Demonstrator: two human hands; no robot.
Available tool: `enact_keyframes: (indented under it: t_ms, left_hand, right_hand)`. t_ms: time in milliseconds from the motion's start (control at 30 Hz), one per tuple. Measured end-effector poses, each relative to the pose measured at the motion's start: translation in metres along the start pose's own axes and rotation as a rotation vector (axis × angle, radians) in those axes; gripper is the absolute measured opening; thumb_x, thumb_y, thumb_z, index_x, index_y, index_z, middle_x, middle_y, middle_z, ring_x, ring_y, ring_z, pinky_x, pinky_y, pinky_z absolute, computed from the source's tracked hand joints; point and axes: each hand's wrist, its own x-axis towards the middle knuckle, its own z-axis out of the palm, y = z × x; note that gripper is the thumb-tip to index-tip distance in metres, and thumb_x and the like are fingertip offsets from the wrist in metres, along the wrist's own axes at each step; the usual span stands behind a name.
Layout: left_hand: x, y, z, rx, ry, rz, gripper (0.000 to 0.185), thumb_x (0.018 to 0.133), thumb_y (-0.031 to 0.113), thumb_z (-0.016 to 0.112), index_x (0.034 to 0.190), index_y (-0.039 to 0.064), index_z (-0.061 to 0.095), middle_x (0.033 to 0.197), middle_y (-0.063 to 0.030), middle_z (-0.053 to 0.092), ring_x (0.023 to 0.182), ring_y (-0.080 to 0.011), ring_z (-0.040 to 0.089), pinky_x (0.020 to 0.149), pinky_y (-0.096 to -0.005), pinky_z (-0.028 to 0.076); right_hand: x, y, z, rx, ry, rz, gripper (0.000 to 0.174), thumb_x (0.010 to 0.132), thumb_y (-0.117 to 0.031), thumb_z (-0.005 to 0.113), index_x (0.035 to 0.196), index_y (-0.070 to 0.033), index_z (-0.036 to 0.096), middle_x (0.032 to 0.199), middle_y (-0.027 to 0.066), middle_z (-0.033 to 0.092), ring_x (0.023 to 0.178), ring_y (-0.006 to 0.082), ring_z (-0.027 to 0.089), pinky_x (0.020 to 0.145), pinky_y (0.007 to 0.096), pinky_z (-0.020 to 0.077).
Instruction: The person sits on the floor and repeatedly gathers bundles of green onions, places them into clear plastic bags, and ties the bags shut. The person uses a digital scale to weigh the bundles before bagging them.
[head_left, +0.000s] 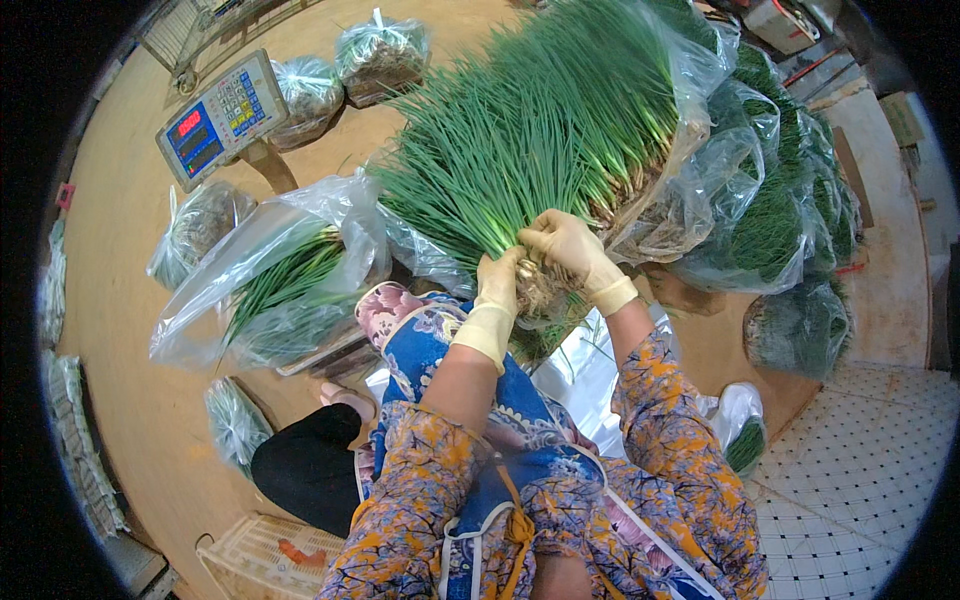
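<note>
Both hands wear pale rubber gloves. My left hand (498, 283) is closed around the lower stems of a bunch of green onions (487, 180), just above its roots. My right hand (561, 244) has thumb and fingers pinched at the same stems, close beside the left; what exactly its fingertips grip is hard to see. The bunch's brown, fibrous roots (540, 292) hang below the hands. Its green leaves point away from me, against a large heap of green onions (600, 67). Clear plastic (694, 187) wraps the heap's right side. Left of my hands, an open plastic bag (300, 300) holds more green onions.
A digital scale display (223, 116) stands at upper left, near several tied bags, one a bagged bundle (381, 56). More wrapped greens (780, 217) lie at right. A plastic basket (270, 555) sits at lower left. A wire cart (217, 37) stands at the top left.
</note>
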Motion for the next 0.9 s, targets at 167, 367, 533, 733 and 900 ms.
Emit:
enact_keyframes:
  t_ms: [167, 367, 533, 733, 900]
  left_hand:
    - [-0.002, 0.0, 0.004, -0.087, 0.024, 0.022, 0.028, 0.078, 0.005, 0.06, 0.105, -0.001, 0.053, 0.085, -0.0099, 0.06, 0.065, -0.0205, 0.058, 0.057, -0.035, 0.05]
    - [0.0, -0.001, 0.005, -0.157, -0.036, -0.041, 0.024, 0.079, 0.008, 0.059, 0.1, -0.001, 0.051, 0.081, -0.0122, 0.059, 0.062, -0.0246, 0.06, 0.053, -0.0378, 0.052]
    - [0.019, -0.012, -0.009, -0.039, 0.04, 0.005, 0.026, 0.077, 0.009, 0.061, 0.098, -0.001, 0.05, 0.08, -0.0121, 0.057, 0.061, -0.0255, 0.06, 0.051, -0.0399, 0.054]
    - [0.013, -0.007, -0.011, -0.034, 0.047, 0.007, 0.037, 0.074, 0.013, 0.065, 0.101, -0.001, 0.044, 0.084, -0.013, 0.053, 0.063, -0.0273, 0.059, 0.049, -0.0415, 0.054]
    - [0.003, -0.003, -0.001, -0.06, 0.124, 0.01, 0.037, 0.072, 0.011, 0.066, 0.104, -0.002, 0.053, 0.084, -0.0097, 0.059, 0.064, -0.0214, 0.057, 0.056, -0.0333, 0.048]
  right_hand:
    - [0.002, 0.017, 0.008, -0.005, 0.083, -0.016, 0.029, 0.082, -0.03, 0.065, 0.086, -0.001, 0.063, 0.072, 0.0087, 0.066, 0.062, 0.0154, 0.062, 0.058, 0.0306, 0.0482]
    - [-0.019, 0.025, 0.012, 0.326, 0.11, 0.047, 0.023, 0.083, -0.024, 0.064, 0.084, -0.001, 0.061, 0.073, 0.0106, 0.066, 0.061, 0.0163, 0.061, 0.058, 0.0295, 0.0481]
    - [-0.045, 0.016, -0.002, -0.383, 0.148, 0.046, 0.031, 0.079, -0.032, 0.059, 0.088, -0.003, 0.061, 0.08, 0.0187, 0.065, 0.073, 0.0346, 0.063, 0.071, 0.0415, 0.0497]
    - [-0.088, 0.046, -0.059, -0.938, -0.288, 0.196, 0.031, 0.079, -0.032, 0.055, 0.094, -0.006, 0.064, 0.086, 0.0204, 0.066, 0.082, 0.0364, 0.064, 0.076, 0.0455, 0.0495]
    - [-0.075, 0.029, -0.067, -0.817, -0.083, 0.033, 0.031, 0.081, -0.031, 0.054, 0.097, -0.006, 0.063, 0.084, 0.0216, 0.065, 0.082, 0.0391, 0.062, 0.076, 0.0463, 0.0485]
